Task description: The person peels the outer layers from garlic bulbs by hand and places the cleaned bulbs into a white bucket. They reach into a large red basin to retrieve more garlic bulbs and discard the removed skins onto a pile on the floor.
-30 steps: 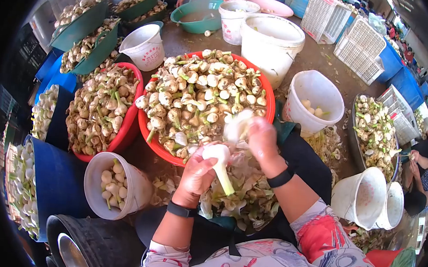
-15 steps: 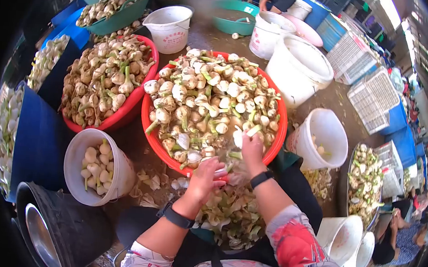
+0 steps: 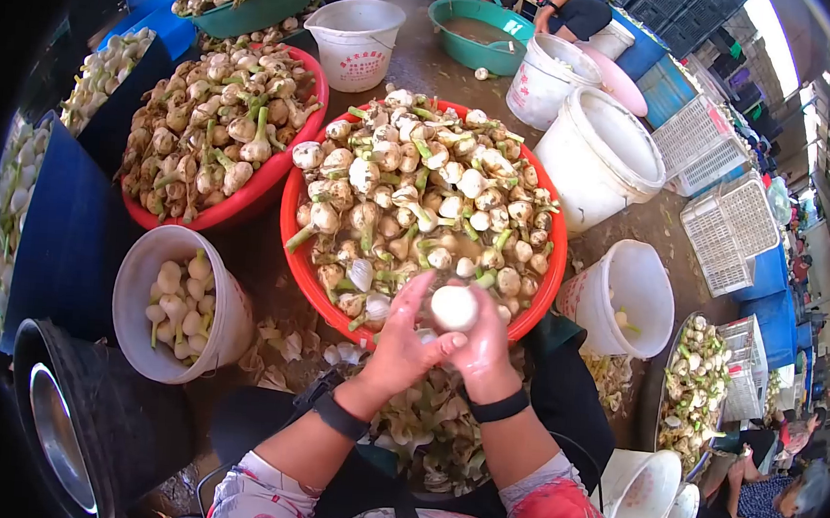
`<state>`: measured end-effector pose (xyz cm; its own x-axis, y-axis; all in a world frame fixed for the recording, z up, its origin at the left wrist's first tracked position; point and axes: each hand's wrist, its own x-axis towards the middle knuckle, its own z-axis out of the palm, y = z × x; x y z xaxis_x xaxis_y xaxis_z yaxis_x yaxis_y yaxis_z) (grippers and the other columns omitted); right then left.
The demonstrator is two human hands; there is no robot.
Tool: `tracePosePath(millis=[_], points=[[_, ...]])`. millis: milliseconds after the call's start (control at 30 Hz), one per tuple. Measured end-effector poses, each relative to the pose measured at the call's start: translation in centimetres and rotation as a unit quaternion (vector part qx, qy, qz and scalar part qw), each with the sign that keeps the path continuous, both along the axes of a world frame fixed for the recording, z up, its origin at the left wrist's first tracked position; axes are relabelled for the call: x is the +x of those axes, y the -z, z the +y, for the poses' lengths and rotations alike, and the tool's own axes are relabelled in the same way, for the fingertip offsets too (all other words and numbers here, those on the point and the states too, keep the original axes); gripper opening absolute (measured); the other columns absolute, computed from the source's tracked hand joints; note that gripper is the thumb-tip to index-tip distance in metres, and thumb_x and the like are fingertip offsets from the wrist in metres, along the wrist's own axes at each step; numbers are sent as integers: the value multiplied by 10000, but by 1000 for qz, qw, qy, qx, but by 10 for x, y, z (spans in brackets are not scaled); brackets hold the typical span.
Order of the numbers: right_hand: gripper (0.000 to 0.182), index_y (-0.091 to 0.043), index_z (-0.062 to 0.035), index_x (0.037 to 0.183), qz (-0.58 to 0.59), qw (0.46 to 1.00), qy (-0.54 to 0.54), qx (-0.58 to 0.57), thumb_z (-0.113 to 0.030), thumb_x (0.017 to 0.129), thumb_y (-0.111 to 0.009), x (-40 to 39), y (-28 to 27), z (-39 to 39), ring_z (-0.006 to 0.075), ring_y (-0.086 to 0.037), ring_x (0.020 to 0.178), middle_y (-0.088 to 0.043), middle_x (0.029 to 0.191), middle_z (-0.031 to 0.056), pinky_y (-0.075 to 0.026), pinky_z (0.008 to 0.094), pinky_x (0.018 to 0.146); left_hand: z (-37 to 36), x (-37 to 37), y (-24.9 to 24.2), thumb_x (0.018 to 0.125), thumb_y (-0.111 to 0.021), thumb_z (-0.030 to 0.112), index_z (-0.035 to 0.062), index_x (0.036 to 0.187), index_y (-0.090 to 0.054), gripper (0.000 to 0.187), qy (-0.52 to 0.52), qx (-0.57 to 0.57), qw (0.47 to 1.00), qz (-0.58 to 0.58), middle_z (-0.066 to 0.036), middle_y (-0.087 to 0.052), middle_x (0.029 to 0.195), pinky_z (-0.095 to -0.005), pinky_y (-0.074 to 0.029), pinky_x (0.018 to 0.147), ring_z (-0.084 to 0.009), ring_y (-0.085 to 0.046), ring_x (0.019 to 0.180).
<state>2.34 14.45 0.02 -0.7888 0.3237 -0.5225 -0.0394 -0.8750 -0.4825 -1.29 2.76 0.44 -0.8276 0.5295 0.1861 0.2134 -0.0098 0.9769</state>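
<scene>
A smooth white peeled garlic bulb (image 3: 455,308) sits between my two hands, over the near edge of a red basin (image 3: 557,269) heaped with unpeeled garlic (image 3: 411,172) in water. My right hand (image 3: 486,346) cups the bulb from the right and below. My left hand (image 3: 407,340) is beside it on the left, fingers apart and thumb stretched toward my right hand; whether it touches the bulb is unclear. Below my wrists lies a pile of peeled skins and leaves (image 3: 442,425).
A white bucket (image 3: 237,328) with peeled bulbs stands left, another white bucket (image 3: 657,305) right. A second red basin (image 3: 317,122) of garlic is at upper left. White buckets (image 3: 583,189) stand behind. Co-workers (image 3: 572,10) sit at the top and lower right.
My hands have come together around a bare white bulb. The green stalk my right hand held is gone from it, and the red-handled thing near my left hand no longer shows.
</scene>
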Motion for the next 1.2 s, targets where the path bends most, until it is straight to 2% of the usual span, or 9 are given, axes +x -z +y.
tracePosePath(millis=[300, 433, 500, 567, 667, 733, 800, 1033, 1200], points=[[236, -510, -26, 864, -53, 949, -14, 310, -262, 851, -517, 26, -21, -48, 117, -532, 658, -528, 736, 40, -454, 239, 592, -38, 1, -17, 719, -616, 48, -7, 949, -473, 277, -140, 199, 951, -189, -73, -552, 883, -231, -463, 655, -143, -559, 751], [196, -482, -35, 816, -190, 871, -151, 426, -196, 773, -585, 45, -20, -29, 119, -527, 550, -496, 576, 38, -445, 237, 513, -94, -50, -30, 842, -400, 211, 9, 1046, -427, 289, -277, 449, 798, -291, -118, -526, 951, -289, -489, 619, -226, -555, 790], [206, -486, -24, 809, -192, 667, -20, 719, -149, 703, -612, 44, 28, 14, 147, -524, 524, -515, 549, 68, -445, 266, 507, -137, -71, -30, 865, -394, 324, -29, 1093, -386, 420, -344, 553, 724, -229, -158, -492, 1009, -304, -505, 685, -274, -544, 841], [29, -519, -39, 736, -244, 795, 11, 555, -17, 719, -508, 37, 17, 51, 127, -514, 500, -525, 591, 58, -412, 262, 428, -160, -82, -44, 871, -372, 397, -51, 1196, -292, 559, -469, 534, 604, -361, -192, -391, 1125, -324, -499, 739, -317, -504, 950], [74, -564, -28, 684, -316, 745, 78, 583, -37, 712, -497, 21, 114, 161, 186, -563, 564, -564, 636, 120, -442, 315, 501, -130, -66, -3, 875, -393, 242, 10, 891, -466, 244, -154, 499, 766, -376, -59, -506, 783, -242, -447, 599, -162, -521, 708], [143, -613, -40, 723, -278, 217, -313, 882, -130, 723, -502, 7, 120, 194, 260, -597, 707, -592, 745, 172, -461, 362, 609, -81, -44, -21, 836, -427, 159, 85, 772, -479, 111, -120, 394, 805, -427, 0, -515, 698, -217, -439, 571, -101, -507, 636], [267, -641, -63, 852, -403, 480, -274, 729, -256, 713, -519, -6, 94, 161, 310, -573, 873, -596, 896, 185, -448, 377, 779, -51, -30, -23, 815, -467, 157, 84, 795, -510, 87, -96, 271, 882, -374, 2, -540, 689, -206, -412, 533, -98, -519, 616], [651, -450, 18, 1084, -427, 603, -180, 649, -309, 578, -695, -31, 89, 138, 311, -531, 961, -544, 1017, 218, -426, 363, 809, -3, -25, 13, 832, -467, 192, 31, 988, -506, 227, -29, 22, 932, -361, -52, -580, 873, -228, -434, 685, -134, -561, 774], [633, -383, 7, 1161, -186, 727, -105, 652, -184, 633, -675, 0, 15, 46, 320, -500, 982, -460, 1121, 204, -403, 354, 831, 22, -6, 6, 832, -437, 176, -52, 1172, -391, 411, -14, -34, 996, 84, -189, -461, 1098, -357, -301, 931, -291, -417, 1063]])
